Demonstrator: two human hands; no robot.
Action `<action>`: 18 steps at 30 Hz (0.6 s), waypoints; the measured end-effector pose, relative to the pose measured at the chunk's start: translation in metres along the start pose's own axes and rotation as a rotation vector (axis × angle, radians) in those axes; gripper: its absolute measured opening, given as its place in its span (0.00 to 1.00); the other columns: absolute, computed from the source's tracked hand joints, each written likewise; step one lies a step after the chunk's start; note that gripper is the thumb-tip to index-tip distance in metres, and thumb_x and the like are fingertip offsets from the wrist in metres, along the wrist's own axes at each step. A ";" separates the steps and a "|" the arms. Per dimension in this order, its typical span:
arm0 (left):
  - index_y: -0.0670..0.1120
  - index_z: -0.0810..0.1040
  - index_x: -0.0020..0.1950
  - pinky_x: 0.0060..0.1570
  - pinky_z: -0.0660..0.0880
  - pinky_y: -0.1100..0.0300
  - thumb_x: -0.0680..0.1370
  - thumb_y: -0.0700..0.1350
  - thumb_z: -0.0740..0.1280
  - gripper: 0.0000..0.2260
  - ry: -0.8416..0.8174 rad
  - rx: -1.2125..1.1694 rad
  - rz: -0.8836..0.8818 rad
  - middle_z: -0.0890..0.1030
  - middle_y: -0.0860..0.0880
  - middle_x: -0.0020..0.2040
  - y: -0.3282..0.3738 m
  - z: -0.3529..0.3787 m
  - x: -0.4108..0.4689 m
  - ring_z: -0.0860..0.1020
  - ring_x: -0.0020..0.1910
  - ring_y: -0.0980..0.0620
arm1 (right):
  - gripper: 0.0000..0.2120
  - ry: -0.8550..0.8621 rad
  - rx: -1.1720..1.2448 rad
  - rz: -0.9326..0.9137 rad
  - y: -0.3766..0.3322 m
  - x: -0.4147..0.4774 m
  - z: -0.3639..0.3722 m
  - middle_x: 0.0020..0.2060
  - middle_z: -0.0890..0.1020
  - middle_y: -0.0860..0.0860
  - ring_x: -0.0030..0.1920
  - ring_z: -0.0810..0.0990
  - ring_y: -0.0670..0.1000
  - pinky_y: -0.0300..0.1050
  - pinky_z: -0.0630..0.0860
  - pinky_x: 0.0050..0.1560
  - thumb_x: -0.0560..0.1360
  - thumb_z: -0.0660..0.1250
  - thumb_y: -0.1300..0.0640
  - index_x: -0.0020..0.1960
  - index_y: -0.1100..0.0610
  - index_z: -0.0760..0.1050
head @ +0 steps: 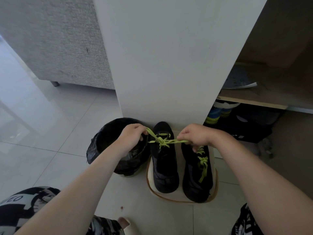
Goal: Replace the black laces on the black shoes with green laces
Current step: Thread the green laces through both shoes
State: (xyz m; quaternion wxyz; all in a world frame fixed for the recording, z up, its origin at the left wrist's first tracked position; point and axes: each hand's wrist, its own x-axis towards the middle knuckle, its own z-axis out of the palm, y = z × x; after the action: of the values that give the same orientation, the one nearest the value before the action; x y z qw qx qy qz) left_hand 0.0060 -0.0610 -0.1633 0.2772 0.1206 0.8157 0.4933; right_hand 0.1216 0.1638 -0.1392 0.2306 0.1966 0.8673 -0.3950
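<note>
Head view, middle of the frame: the left hand (133, 135) pinches one end of the green lace (165, 141), and the right hand (194, 135) pinches the other. The lace is stretched taut between them, knotted over the black shoe (165, 168). To its right, the second black shoe (194, 182) shows green lacing (203, 161). Both shoes stand on a pale, brown-rimmed mat (169, 197) at lower centre. A black-bagged bin (105, 145) sits just left.

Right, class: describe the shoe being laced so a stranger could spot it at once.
At the foot of the white panel, two black shoes stand on a pale mat. It is the shoe beside the black bin bag. Only its green lace is pulled taut between the left hand and right hand.
</note>
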 end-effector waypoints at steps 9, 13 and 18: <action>0.47 0.67 0.39 0.25 0.60 0.64 0.82 0.45 0.54 0.12 -0.469 -0.520 -0.276 0.73 0.49 0.35 -0.019 0.012 0.001 0.62 0.27 0.54 | 0.03 -0.021 -0.125 0.032 0.006 -0.001 -0.004 0.34 0.78 0.51 0.29 0.75 0.49 0.40 0.76 0.29 0.74 0.75 0.54 0.45 0.53 0.86; 0.47 0.67 0.38 0.25 0.59 0.62 0.81 0.44 0.54 0.12 -0.386 -0.250 -0.258 0.72 0.48 0.34 -0.026 0.014 0.009 0.61 0.27 0.54 | 0.05 0.151 -0.319 0.042 0.013 0.010 0.010 0.37 0.84 0.47 0.37 0.81 0.47 0.40 0.74 0.34 0.74 0.75 0.50 0.46 0.51 0.87; 0.46 0.81 0.39 0.36 0.71 0.58 0.79 0.44 0.64 0.12 -0.200 0.037 0.034 0.83 0.49 0.44 -0.016 0.019 0.001 0.76 0.37 0.52 | 0.07 0.219 -0.541 -0.002 0.010 0.008 0.019 0.41 0.84 0.42 0.47 0.81 0.47 0.41 0.75 0.44 0.74 0.71 0.44 0.44 0.46 0.85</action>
State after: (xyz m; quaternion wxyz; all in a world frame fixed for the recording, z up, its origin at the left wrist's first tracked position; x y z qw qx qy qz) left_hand 0.0169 -0.0539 -0.1845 0.3464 0.1881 0.7909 0.4681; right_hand 0.1245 0.1569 -0.1607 0.1795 0.1685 0.9610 -0.1259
